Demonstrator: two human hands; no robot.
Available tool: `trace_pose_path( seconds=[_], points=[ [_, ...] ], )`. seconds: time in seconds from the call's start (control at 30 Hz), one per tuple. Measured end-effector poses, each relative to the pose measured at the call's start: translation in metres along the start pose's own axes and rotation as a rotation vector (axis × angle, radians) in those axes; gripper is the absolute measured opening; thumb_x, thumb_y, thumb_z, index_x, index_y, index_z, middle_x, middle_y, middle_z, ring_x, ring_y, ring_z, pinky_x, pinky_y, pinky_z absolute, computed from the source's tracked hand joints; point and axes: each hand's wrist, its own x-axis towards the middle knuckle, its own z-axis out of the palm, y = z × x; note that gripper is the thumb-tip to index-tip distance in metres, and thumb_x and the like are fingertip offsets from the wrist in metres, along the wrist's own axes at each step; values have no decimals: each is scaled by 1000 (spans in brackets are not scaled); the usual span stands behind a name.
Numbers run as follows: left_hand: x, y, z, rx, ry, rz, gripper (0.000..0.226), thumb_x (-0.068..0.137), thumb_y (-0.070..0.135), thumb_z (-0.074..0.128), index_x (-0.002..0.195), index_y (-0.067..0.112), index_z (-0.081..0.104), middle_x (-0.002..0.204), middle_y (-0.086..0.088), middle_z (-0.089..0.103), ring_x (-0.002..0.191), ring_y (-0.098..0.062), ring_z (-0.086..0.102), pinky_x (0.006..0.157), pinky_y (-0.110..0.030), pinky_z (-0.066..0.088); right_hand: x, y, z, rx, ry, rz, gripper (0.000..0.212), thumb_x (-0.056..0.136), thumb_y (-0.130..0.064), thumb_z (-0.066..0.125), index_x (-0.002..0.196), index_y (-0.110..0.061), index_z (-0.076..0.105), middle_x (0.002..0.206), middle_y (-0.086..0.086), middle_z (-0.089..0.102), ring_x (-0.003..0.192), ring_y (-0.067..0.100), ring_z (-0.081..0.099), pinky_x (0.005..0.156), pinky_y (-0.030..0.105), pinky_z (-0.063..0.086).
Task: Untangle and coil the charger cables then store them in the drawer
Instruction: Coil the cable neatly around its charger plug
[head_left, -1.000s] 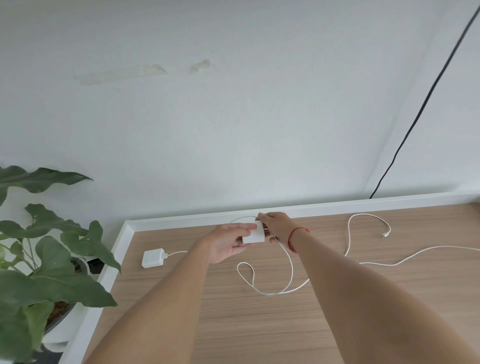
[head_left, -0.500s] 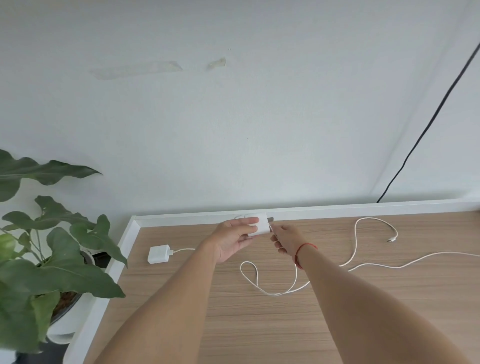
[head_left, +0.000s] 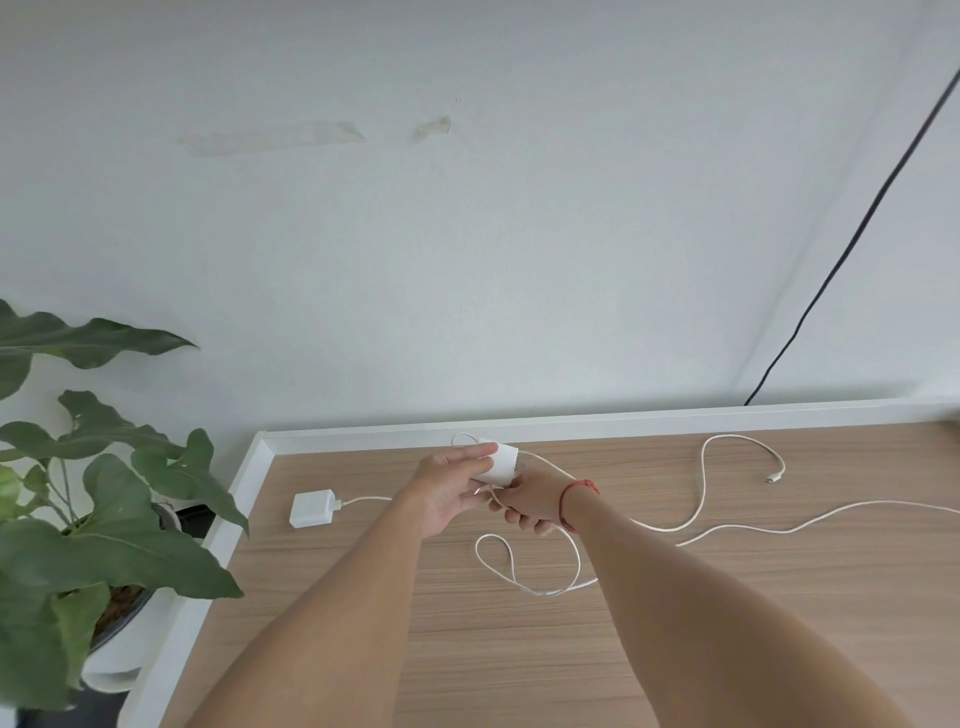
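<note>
We find the left hand raised over the wooden desk, with thumb and fingers closed round a white charger block. The right hand sits just beneath the block and touches the left hand's fingers. Its own fingers are curled round the white cable, which hangs from this hand. The cable lies looped on the desk nearer the person, then trails off to the right of the right hand. One strand there ends in a connector.

A second charger lies flat on the desk left of the left hand, and its lead runs behind that wrist. We cannot tell which strand belongs to which charger. A red cord circles the right wrist. A potted plant stands well left of the left hand.
</note>
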Motion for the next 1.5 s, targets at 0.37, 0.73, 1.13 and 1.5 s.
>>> trace_pose_path(
  seconds=[0.37,0.73,1.13,1.5],
  points=[
    [-1,2,-2,2,11,83,24,89,0,64,111,7,68,94,-11,70,92,-29,68,95,-34,52,-13,-20,-29,86,-166,37,15,91,-20,44,89,-14,58,63,-3,45,45,8,30,40,17,21],
    [4,18,9,82,41,173,23,80,17,73,98,3,72,114,-12,65,110,-23,64,87,-29,57,-31,-66,-62,-135,-21,-85,18,78,-29,59,81,-12,66,58,-4,49,44,9,30,39,18,20],
    [-14,40,-5,-53,-57,156,28,83,22,76,102,2,72,111,-10,63,92,-20,62,89,-30,56,-32,-90,-78,-107,356,-363,29,84,-44,67,72,-18,71,50,-6,30,49,16,27,52,23,30],
    [-25,58,-23,-1,-179,132,36,84,19,75,116,2,66,130,-22,59,107,-26,63,89,-31,56,-14,-93,-68,67,418,-373,39,69,-44,81,54,-18,58,37,-13,26,45,14,25,49,23,25]
  ],
)
